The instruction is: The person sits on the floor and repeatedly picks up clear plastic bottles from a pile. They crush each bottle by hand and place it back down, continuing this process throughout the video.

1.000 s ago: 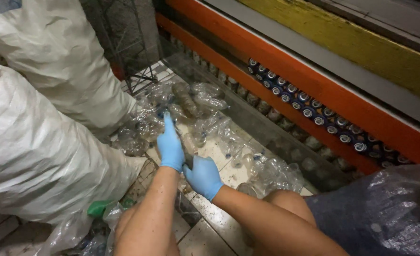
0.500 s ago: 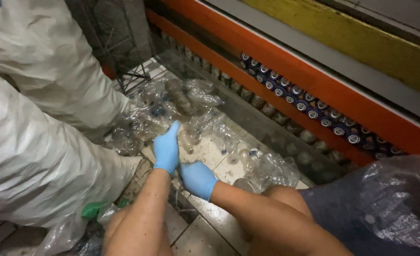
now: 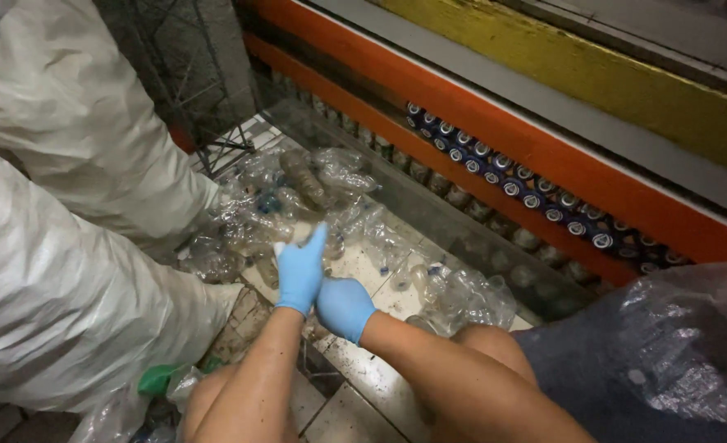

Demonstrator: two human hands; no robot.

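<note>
Both my hands wear blue gloves and meet over a wet tiled floor. My left hand (image 3: 302,275) points its straight fingers away from me, toward a heap of crushed clear plastic bottles (image 3: 285,201). It holds nothing that I can see. My right hand (image 3: 345,308) presses against the left wrist, its fingers closed at the cuff of the left glove. More flattened clear bottles (image 3: 462,295) lie just right of my hands, beside my bare knee (image 3: 482,344).
Two big white sacks (image 3: 60,279) fill the left side. An orange and yellow steel frame (image 3: 544,156) runs along the right, with rows of blue-capped bottles (image 3: 503,176) under it. A dark plastic bag (image 3: 667,361) sits at bottom right, and a wire rack (image 3: 191,90) stands behind the heap.
My hands have stayed joined, drifting slightly toward me while the left fingers remain stretched out. The bottles and sacks have not moved.
</note>
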